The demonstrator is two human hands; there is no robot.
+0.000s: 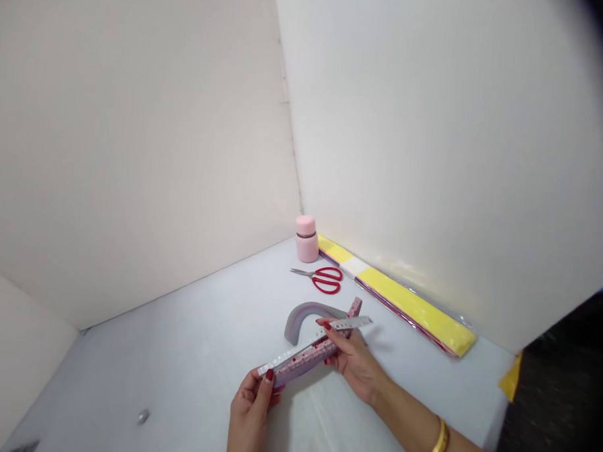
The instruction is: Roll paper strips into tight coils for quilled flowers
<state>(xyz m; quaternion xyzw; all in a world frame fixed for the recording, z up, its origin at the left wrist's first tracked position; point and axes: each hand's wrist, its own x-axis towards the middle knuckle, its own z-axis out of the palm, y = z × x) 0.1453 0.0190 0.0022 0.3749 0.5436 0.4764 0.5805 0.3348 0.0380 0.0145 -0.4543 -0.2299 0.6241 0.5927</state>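
My left hand (pixel 253 399) pinches one end of a small bundle of patterned paper strips (pixel 301 359), thumb on top. The strips are pink and lilac with small red marks. My right hand (pixel 356 368) grips the same bundle further along, its fingers closed around it. A white strip with dark marks (pixel 352 324) lies across the top and sticks out past my right fingers. Just behind my hands, a curved bundle of grey-lilac strips (pixel 294 323) arches over the table; whether it joins the held bundle is hidden.
Red-handled scissors (pixel 326 280) lie behind the strips, near a pink lidded jar (pixel 307 243) in the corner. Along the right wall runs a long clear packet with yellow sheets (pixel 402 297). A small shiny round object (pixel 143 416) sits at the left. White walls enclose the table's back.
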